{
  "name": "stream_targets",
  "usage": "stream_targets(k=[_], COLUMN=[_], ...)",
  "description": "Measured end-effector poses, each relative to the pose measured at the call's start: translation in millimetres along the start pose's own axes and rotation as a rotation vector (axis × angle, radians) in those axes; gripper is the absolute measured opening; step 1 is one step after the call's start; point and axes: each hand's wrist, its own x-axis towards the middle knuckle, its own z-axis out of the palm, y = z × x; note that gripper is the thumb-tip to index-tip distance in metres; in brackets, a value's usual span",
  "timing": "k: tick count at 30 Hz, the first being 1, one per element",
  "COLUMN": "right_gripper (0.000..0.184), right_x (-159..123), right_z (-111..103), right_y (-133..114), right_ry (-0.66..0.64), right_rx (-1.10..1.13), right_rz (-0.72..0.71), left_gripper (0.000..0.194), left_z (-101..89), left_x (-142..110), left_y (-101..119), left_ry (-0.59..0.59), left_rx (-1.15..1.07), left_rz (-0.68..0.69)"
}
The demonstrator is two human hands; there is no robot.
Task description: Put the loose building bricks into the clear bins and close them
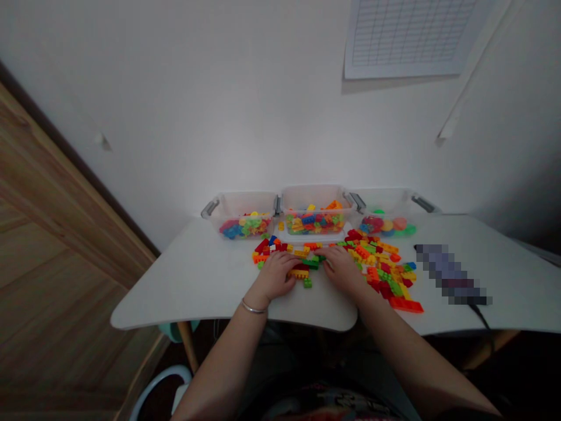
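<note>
White wall (175, 117) fills the background, with a gridded white panel (409, 35) high up at the right and a wooden door (56, 234) along the left. Against the wall stands a white table (184, 280) with a curved near edge.

Your left hand (274, 276) rests near the middle of the table, just inside that edge, with its fingers (290, 262) curved down over a yellow brick (298, 274). You can't tell from this view whether they are gripping it or only touching it. A green brick (307, 283) lies just beside them. A silver bangle (253, 307) circles your left wrist.

Your right hand (340, 270) lies just to the right, its fingers (326, 252) stretched toward the left hand and resting among the bricks. They look mostly flat, with no brick clearly held, though the hand hides what is beneath it.

Loose plastic building bricks (377, 266) spread around and ahead of both hands, thickest to the right, in red, orange, yellow and green. A long red brick (406, 304) sits at the near right of the spread.

Farther away, three clear plastic bins (315, 202) with grey handles stand in a row, holding more colorful pieces. To the right, a pixelated object (451, 275) lies on the table, with a black cable (480, 316) running off its near end.
</note>
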Motion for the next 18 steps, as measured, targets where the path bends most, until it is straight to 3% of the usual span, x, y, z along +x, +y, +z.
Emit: stream_targets(k=[5,10,18], right_gripper=[0.041,0.035,0.028], right_x=[-5,-9,-9], right_z=[9,14,12], right_y=[-4,-2,-1], right_ry=[-0.053,-0.049,-0.034], right_rx=[-0.146,-0.276,-0.191], right_rz=[-0.066,-0.084,0.012], left_gripper=[0.046,0.045,0.044], left_z=[2.1,2.9,2.1], left_x=[0,0,-1], left_y=[-2,-2,-2], left_ry=[-0.006,-0.011,-0.024], left_rx=[0.007,0.007,0.008], left_rz=[-0.01,-0.022,-0.047])
